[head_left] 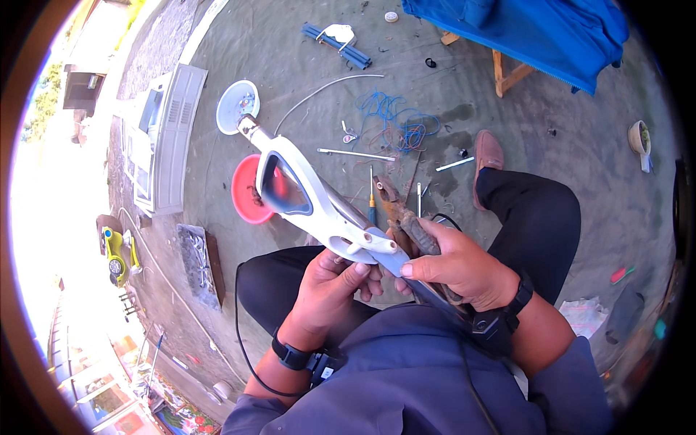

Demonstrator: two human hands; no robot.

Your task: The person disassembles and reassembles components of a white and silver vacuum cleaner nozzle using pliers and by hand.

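Note:
A long white and grey appliance part with a loop-shaped handle [330,210] lies across my lap, pointing away to the upper left. My left hand [330,286] is closed at its near underside, thumb and fingers pinched against the edge; whether a small piece sits in them is hidden. Over the grey near end, my right hand [467,264] presses down with its thumb. The same hand is wrapped round rusty pliers [409,221], whose jaws point away from me. Just beyond the part, a screwdriver [373,206] with a blue-green and yellow handle lies on the ground.
Left of the part's far end stand a red basin [245,196] and a white bucket [233,101]. Blue wire [395,119] lies tangled on the ground cloth. At left is a metal tray of tools [199,264]. A blue cloth [529,32] drapes a wooden stool at upper right.

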